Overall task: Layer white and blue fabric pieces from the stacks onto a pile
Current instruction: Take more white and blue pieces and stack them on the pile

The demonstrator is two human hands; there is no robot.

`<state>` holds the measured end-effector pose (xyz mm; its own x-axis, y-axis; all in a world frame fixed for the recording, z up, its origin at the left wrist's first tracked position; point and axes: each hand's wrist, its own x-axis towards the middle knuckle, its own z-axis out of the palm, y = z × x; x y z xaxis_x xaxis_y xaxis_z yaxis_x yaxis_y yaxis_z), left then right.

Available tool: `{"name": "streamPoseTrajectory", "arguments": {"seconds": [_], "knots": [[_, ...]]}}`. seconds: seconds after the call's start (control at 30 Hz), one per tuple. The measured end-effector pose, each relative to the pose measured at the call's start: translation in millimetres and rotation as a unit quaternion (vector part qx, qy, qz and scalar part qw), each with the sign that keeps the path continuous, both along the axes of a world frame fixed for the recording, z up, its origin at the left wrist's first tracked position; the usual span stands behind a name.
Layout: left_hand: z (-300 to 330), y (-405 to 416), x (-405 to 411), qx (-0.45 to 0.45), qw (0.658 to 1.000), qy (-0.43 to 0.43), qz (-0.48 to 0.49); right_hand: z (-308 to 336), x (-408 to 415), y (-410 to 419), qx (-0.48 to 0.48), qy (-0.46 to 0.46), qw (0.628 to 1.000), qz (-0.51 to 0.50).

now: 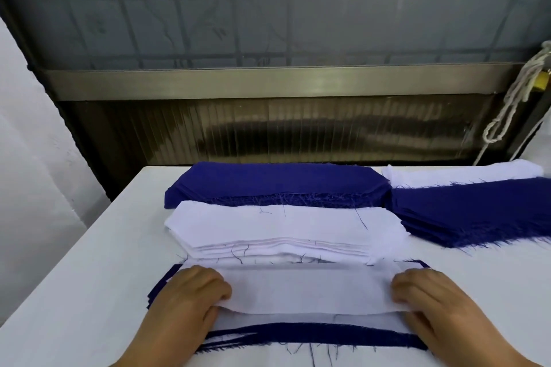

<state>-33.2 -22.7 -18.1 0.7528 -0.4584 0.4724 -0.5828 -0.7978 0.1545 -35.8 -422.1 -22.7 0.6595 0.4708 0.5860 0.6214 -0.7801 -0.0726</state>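
Both hands, left (190, 295) and right (429, 295), pinch the ends of a white piece (307, 289) over our pile (313, 334) at the table's (74, 292) near edge. Several layers lie there; white stack (283, 226) and blue stacks (277, 182) behind remain thick.

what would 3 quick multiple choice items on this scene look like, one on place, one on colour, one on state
1. Where is the white stack?
A. just behind the pile
B. on the floor
C. left of the left hand

2. What colour is the sheet both hands hold?
A. blue
B. white
C. red

3. What is the right hand doing?
A. hanging idle
B. pinching the sheet's end
C. pointing at the wall

Answers:
1 A, it lies directly beyond the pile.
2 B, the sheet is white over blue edges.
3 B, its fingers curl on the sheet's right end, as the left hand does on the other.
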Motion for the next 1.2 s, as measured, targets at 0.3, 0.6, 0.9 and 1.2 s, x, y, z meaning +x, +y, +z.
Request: {"name": "streamPoseTrajectory", "arguments": {"seconds": [0.3, 0.6, 0.9, 1.2], "knots": [[1.1, 0.1, -0.2, -0.018, 1.000, -0.001, 0.019, 3.1, -0.4, -1.3, 0.023, 0.006, 0.997, -0.077], [-4.9, 1.1, 0.2, -0.032, 0.999, 0.013, 0.041, -0.7, 3.0, -1.3, -0.005, 0.009, 0.991, -0.132], [-5.2, 3.6, -0.5, -0.027, 0.999, 0.025, 0.035, -1.9, 3.6, -4.4, 0.015, 0.020, 0.989, -0.145], [-4.7, 4.0, -6.6, -0.042, 0.997, 0.063, 0.028, -7.3, 5.1, -9.2, 0.088, 0.079, 0.970, -0.214]]}}
